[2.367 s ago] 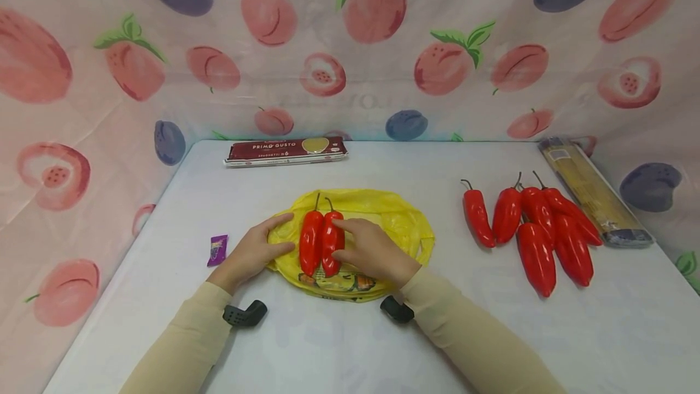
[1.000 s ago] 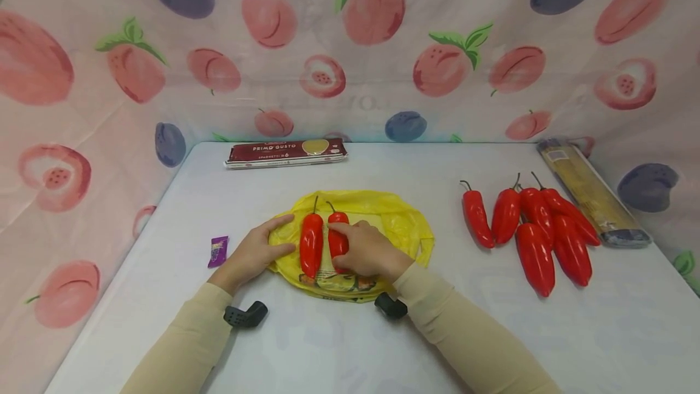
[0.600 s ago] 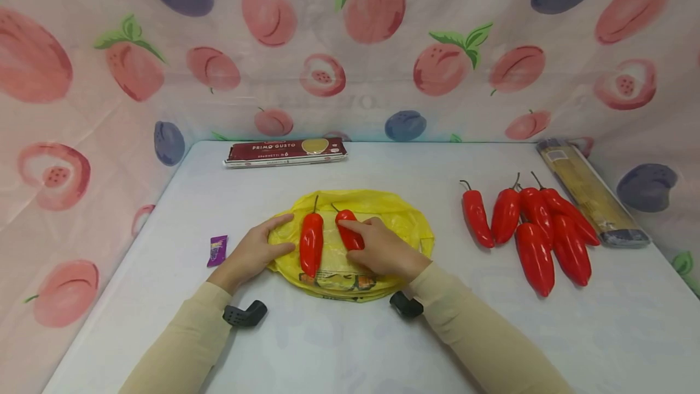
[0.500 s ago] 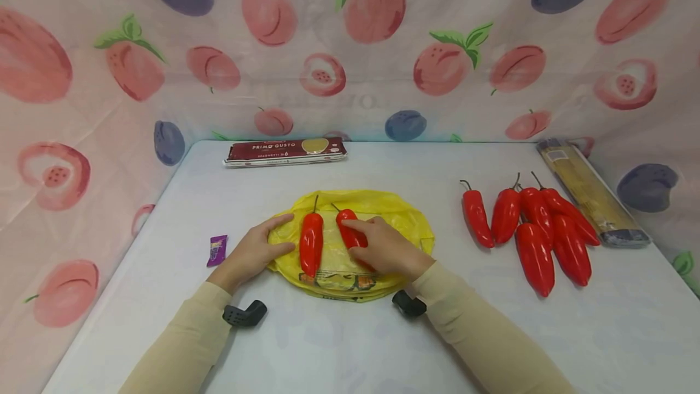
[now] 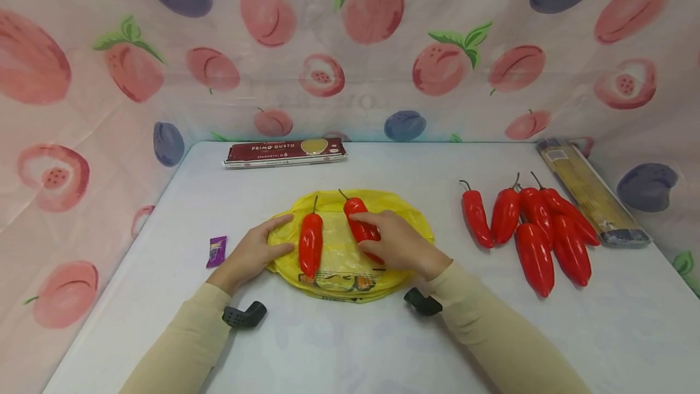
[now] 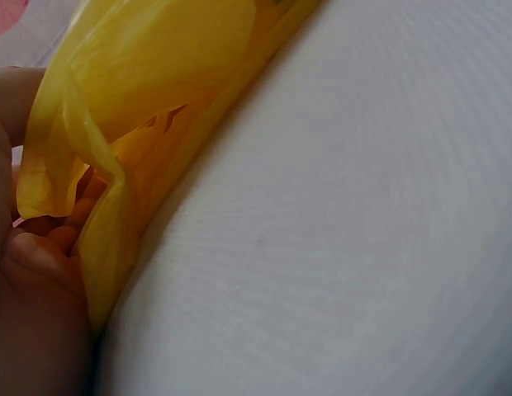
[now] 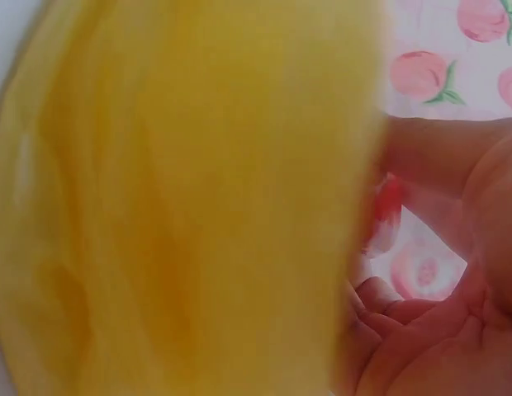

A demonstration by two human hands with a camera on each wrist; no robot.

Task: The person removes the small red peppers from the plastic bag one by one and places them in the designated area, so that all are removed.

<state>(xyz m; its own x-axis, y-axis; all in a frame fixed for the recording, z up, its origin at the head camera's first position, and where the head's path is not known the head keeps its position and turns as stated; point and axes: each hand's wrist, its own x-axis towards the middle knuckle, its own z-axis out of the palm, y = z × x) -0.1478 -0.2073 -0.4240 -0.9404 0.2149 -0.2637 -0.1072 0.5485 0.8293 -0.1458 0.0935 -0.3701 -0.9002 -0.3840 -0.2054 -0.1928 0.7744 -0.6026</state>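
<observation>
A yellow plastic bag [image 5: 338, 237] lies flat on the white table, its printed part toward the front edge. On the bag's left half rests a red chili pepper [image 5: 311, 244], stem pointing away. My right hand [image 5: 403, 244] grips a second red chili pepper [image 5: 358, 219] between thumb and fingers over the bag's right half, its stem end tilted left. In the right wrist view that pepper [image 7: 386, 216] shows partly behind the blurred bag [image 7: 182, 198]. At the bag's left edge my left hand [image 5: 251, 255] holds the yellow plastic; the left wrist view shows the bag [image 6: 157, 74] between thumb and curled fingers.
Several more red peppers [image 5: 536, 257] lie in a group on the right. A clear pack of spaghetti [image 5: 593, 193] lies beyond them. A dark red spaghetti pack [image 5: 284, 152] lies at the back, and a small purple packet [image 5: 216, 252] sits left of the left hand.
My right hand has moved the second pepper right and slightly away, separating it from the first pepper and tilting it. The left hand and the first pepper have stayed nearly in place.
</observation>
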